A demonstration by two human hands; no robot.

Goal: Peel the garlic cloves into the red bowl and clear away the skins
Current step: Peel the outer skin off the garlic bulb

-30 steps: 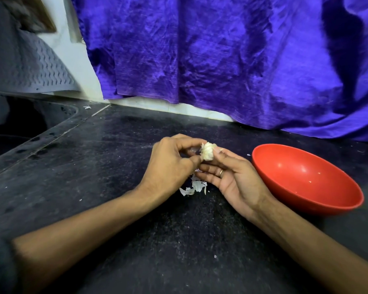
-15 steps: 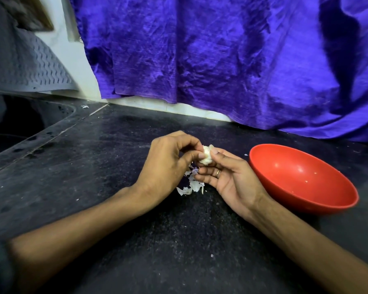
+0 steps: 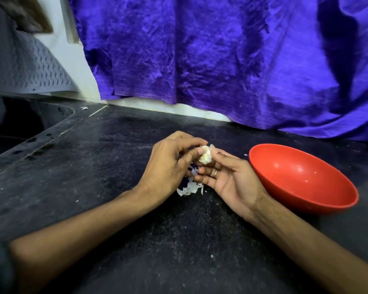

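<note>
A pale garlic piece (image 3: 205,157) is pinched between both hands just above the dark counter. My left hand (image 3: 168,166) grips it from the left with thumb and fingertips. From the right, my right hand (image 3: 227,179), palm up and wearing a ring, holds it with thumb and forefinger. White garlic skins (image 3: 189,187) lie in a small pile on the counter under the hands. The red bowl (image 3: 306,200) sits tilted to the right of my right hand; only a few tiny specks show inside it.
The black stone counter (image 3: 94,166) stretches across the view. A sink basin (image 3: 13,128) lies at the far left. Purple cloth (image 3: 221,60) hangs along the back wall. A grey perforated mat (image 3: 30,68) leans at the back left.
Both hands have stayed together on the garlic, with the fingers shifting slightly around it. The skins and the bowl have not moved.
</note>
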